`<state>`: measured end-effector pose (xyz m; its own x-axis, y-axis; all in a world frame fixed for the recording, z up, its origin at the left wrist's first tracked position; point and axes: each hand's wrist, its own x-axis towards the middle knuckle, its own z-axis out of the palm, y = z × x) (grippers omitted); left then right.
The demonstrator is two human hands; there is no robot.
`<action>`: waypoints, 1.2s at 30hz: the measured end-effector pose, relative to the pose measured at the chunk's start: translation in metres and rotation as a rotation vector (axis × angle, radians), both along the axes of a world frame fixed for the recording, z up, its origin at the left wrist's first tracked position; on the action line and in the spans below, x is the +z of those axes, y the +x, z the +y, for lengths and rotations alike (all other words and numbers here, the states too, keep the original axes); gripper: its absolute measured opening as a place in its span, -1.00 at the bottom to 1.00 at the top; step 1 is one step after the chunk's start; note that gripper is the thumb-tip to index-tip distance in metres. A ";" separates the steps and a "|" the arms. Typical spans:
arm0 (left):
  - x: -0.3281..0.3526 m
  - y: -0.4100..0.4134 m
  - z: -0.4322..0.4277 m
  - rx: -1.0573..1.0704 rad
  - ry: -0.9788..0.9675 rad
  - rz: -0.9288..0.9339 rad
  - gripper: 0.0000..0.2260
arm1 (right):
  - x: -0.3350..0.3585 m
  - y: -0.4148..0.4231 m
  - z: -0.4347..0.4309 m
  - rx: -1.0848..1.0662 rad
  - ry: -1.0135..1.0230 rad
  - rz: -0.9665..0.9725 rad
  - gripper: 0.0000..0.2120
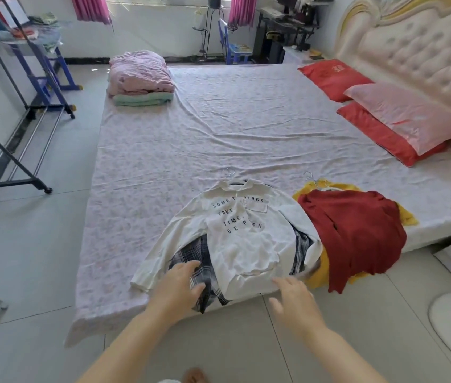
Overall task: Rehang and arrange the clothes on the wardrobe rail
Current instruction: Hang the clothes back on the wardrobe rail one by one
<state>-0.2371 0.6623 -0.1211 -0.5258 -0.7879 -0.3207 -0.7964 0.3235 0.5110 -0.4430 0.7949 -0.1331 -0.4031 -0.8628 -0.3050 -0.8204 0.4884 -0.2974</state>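
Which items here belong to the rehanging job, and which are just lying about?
Job: white lettered shirt, plaid shirt, red top, yellow garment, garment rack.
Lying about: red pillows, pink pillow, folded bedding, blue chair.

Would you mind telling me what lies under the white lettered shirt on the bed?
A dark plaid garment shows beneath the white lettered shirt, poking out at both lower sides. Its collar, its middle and whether it has its own hanger are hidden by the shirt.

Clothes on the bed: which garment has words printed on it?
The white shirt, lying over the plaid one; the red top beside it is plain.
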 end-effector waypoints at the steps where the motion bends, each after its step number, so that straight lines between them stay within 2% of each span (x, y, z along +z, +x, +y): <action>1: 0.003 -0.011 -0.017 -0.002 -0.004 -0.003 -0.55 | 0.002 -0.008 -0.017 -0.008 -0.010 -0.010 -0.58; 9: 0.002 -0.083 -0.125 0.046 0.016 0.017 -0.57 | -0.017 -0.087 -0.144 0.097 0.017 -0.041 -0.56; 17: -0.030 -0.163 -0.246 0.255 0.023 -0.013 -0.56 | -0.069 -0.189 -0.318 0.255 0.119 -0.074 -0.61; 25: -0.091 -0.239 -0.355 0.387 0.057 0.005 -0.56 | -0.167 -0.257 -0.487 0.312 0.195 -0.100 -0.64; 29: -0.132 -0.259 -0.385 0.431 0.100 0.001 -0.56 | -0.227 -0.280 -0.536 0.278 0.257 -0.078 -0.61; 36: -0.186 -0.271 -0.389 0.433 0.140 -0.025 -0.57 | -0.297 -0.307 -0.567 0.269 0.263 0.096 -0.75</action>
